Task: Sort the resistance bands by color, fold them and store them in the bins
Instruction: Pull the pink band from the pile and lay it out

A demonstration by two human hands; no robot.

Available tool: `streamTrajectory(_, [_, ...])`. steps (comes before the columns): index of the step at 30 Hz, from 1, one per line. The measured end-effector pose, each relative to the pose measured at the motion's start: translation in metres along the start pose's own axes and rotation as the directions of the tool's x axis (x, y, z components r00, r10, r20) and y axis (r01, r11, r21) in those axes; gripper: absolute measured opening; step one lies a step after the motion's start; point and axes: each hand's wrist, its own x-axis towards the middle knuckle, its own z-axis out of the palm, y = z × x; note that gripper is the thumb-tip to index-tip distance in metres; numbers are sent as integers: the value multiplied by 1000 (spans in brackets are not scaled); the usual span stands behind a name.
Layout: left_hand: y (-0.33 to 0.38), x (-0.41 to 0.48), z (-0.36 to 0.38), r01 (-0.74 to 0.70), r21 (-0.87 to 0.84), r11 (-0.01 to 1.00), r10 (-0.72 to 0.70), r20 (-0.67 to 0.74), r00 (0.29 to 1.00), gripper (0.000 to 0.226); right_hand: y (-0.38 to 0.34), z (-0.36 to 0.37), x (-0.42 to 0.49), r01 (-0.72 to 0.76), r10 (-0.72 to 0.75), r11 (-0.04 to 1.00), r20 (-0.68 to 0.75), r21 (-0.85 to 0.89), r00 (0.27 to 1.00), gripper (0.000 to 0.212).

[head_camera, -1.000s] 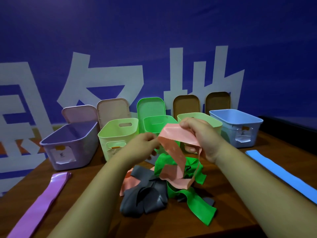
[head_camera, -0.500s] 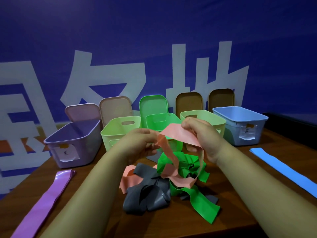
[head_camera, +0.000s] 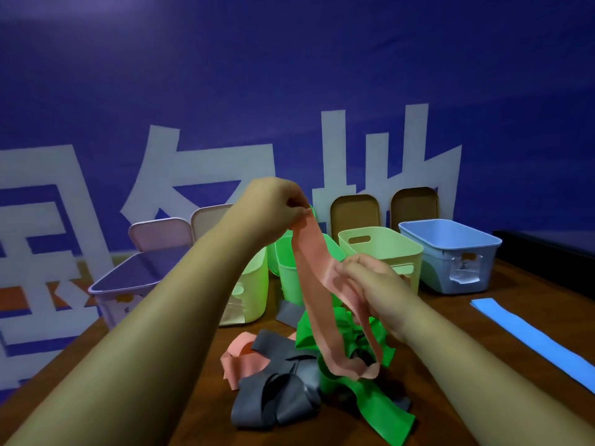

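Note:
A salmon-pink resistance band [head_camera: 314,284] hangs as a long loop above a tangled pile on the wooden table [head_camera: 483,323]. My left hand [head_camera: 277,204] pinches its top end, raised high. My right hand [head_camera: 370,281] grips the band lower down at mid-length. Under it lie green bands [head_camera: 380,410], grey bands [head_camera: 273,403] and another pink band [head_camera: 241,362]. A row of bins stands behind: purple [head_camera: 135,281], light green [head_camera: 254,284], bright green [head_camera: 286,275], pale yellow-green [head_camera: 386,249] and blue [head_camera: 450,249].
A blue band [head_camera: 531,339] lies flat on the table at the right. Several lids, among them pink [head_camera: 161,235] and brown [head_camera: 354,210], lean against the blue banner wall behind the bins. A dark ledge [head_camera: 547,252] borders the table's far right.
My left hand has risen well above the bins with the band's end. My right hand has dropped lower along the band. The pink band now hangs stretched out instead of bunched.

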Motion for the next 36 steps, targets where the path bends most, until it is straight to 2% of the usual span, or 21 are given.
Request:
streamTrajectory(4, [14,18,-14,-99,143,985,110,-68,992,17,0,-6,4,50,-54,996,-58,-68,997,19])
streamTrajectory(8, [30,28,-28,-158,174,972,178,-103,979,21,-7,-11,5,0,2,999,-41,50,999,28])
streamTrajectory(15, [55,44,-44,-258,238,937,298,-155,942,25,-10,-22,3,55,-57,998,-61,-37,996,30])
streamTrajectory(18, [62,46,-48,-258,200,945,294,-181,939,27,-8,-24,4,58,-65,988,-40,-140,997,52])
streamTrajectory(20, [66,47,-49,-256,169,952,287,-189,939,28,-7,-27,7,65,-70,987,-28,-149,997,53])
streamTrajectory(23, [68,51,-49,-254,119,960,273,-191,943,27,-11,-25,4,41,-42,995,-10,-96,999,47])
streamTrajectory(27, [67,56,-42,-226,65,972,235,-193,953,25,3,-30,-2,-43,40,995,-35,-85,999,16])
streamTrajectory(30, [67,59,-31,-200,22,980,200,-183,962,27,15,-41,-9,-101,96,985,-37,-142,995,13])
streamTrajectory(36, [65,71,8,-158,-41,987,149,-166,975,19,25,-66,-38,-115,115,980,-13,-159,993,14])
